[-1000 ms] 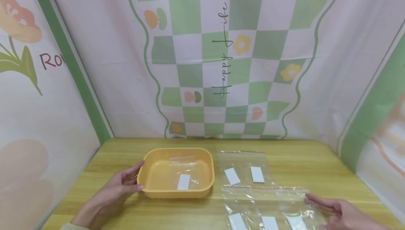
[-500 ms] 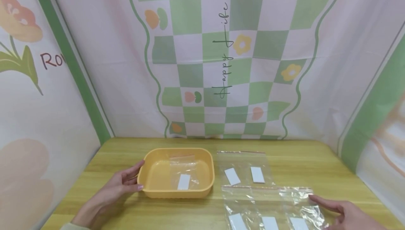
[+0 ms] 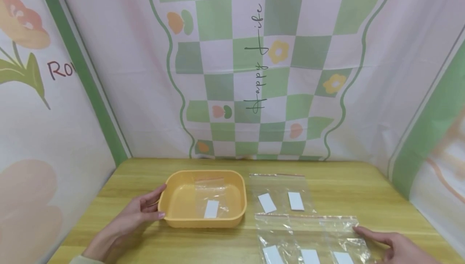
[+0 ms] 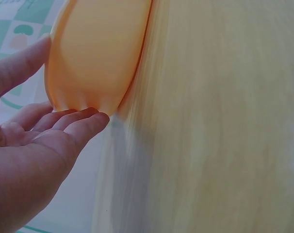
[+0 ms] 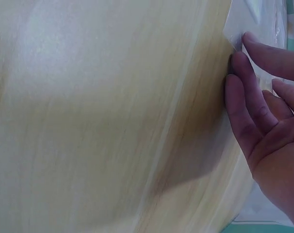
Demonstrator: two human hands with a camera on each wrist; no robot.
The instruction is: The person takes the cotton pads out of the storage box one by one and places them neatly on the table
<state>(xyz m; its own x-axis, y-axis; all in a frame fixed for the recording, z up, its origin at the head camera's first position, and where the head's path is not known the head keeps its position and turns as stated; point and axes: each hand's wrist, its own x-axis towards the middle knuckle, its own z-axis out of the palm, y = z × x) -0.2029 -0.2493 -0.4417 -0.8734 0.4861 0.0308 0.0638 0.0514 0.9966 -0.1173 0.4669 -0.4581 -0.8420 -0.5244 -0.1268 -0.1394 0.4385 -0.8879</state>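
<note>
My left hand (image 3: 138, 212) stands at the left end of a yellow plastic basin (image 3: 179, 199). In the left wrist view, the thumb and fairly straight fingertips touch the outside of the basin (image 4: 96, 53). Inside it lies a clear zip bag (image 3: 218, 191) with a white card (image 3: 211, 208). My right hand (image 3: 401, 246), fingers relaxed, rests beside the rightmost front zip bag (image 3: 338, 229), index fingertip right at its upper corner. That bag holds a white card (image 3: 343, 258). In the right wrist view, the thumb is against the edge of clear plastic (image 5: 236, 39).
Two more clear bags with white cards (image 3: 274, 254) lie left of that bag in the front row. Behind them are overlapping clear bags (image 3: 279, 183) with two white cards, close to the basin's right side. A printed curtain (image 3: 236, 62) rises behind the wooden table (image 3: 203, 244).
The rightmost front bag shifts slightly to the right, then a touch back, with my right fingers following. Those fingers overlap it less than before. My left hand and the basin stay put.
</note>
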